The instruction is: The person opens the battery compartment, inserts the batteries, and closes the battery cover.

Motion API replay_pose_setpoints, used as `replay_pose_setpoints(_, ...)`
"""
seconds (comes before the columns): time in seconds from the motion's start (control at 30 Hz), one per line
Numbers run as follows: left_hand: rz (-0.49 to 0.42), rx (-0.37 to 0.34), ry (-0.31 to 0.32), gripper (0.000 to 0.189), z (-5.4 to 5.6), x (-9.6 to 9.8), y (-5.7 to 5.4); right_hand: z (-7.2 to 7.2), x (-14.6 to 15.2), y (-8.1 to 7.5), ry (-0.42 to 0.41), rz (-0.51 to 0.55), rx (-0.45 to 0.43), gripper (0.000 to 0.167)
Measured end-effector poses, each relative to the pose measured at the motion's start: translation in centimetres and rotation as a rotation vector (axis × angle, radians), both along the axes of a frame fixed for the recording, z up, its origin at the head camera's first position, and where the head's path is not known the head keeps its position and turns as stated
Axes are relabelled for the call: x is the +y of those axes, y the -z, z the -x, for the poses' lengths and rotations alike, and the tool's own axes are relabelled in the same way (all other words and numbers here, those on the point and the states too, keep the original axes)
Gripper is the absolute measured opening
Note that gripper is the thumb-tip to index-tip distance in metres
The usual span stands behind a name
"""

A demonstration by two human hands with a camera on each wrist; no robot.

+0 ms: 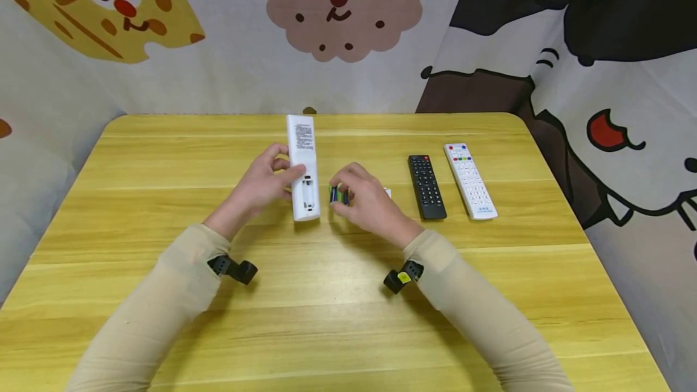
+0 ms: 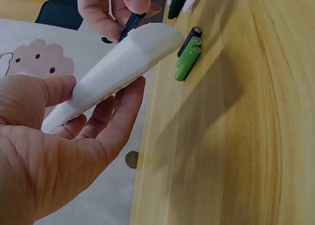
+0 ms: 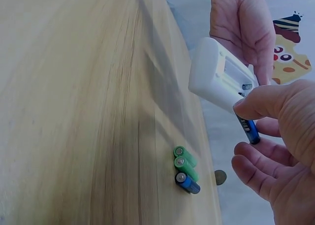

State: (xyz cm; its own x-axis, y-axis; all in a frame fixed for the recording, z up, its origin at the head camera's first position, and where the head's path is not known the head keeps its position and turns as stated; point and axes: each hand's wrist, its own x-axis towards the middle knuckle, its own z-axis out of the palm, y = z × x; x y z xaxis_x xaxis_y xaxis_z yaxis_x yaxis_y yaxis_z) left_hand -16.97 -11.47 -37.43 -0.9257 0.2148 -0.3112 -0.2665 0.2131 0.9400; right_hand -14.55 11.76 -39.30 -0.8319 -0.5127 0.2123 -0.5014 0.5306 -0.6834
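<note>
A white remote control (image 1: pixel 303 162) is held by my left hand (image 1: pixel 261 181), thumb on its back and fingers around the far side. It stands tilted above the table, back toward me, its battery bay (image 1: pixel 307 193) uncovered with metal contacts showing. My right hand (image 1: pixel 373 201) pinches a blue battery (image 3: pixel 250 130) between thumb and fingers, close beside the lower end of the remote. Beneath on the table lie two green batteries (image 3: pixel 186 168) and another blue battery (image 3: pixel 188 183), side by side in a row.
Right of my hands lie a black remote (image 1: pixel 427 187) and a second white remote (image 1: pixel 471 181), buttons up. A small white piece (image 1: pixel 387 192) shows partly behind my right hand. A cartoon-printed cloth (image 1: pixel 234 77) hangs behind the wooden table (image 1: pixel 305 313).
</note>
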Motion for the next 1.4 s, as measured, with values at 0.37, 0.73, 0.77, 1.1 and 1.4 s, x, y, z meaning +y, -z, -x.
replay_pose_setpoints(0.37, 0.000, 0.017, 0.009, 0.032, 0.0, 0.2, 0.2, -0.3, -0.5, -0.1, 0.004, 0.036, 0.044, 0.030)
replay_pose_setpoints(0.73, -0.020, 0.012, 0.008, 0.031, 0.0, 0.3, 0.3, -0.3, -1.3, 0.0, -0.005, 0.073, 0.086, 0.028)
replay_pose_setpoints(0.77, -0.020, 0.013, 0.010, 0.031, 0.0, 0.3, 0.3, -0.3, -1.3, 0.0, -0.010, 0.077, 0.091, 0.029)
replay_pose_setpoints(1.1, -0.021, 0.017, 0.018, 0.034, 0.0, 0.5, 0.3, -0.2, -2.0, -0.1, -0.037, 0.105, 0.077, 0.030)
replay_pose_setpoints(1.4, -0.023, 0.018, 0.024, 0.035, -0.1, 0.6, 0.5, -0.3, -2.4, 0.3, -0.055, 0.107, 0.109, 0.030)
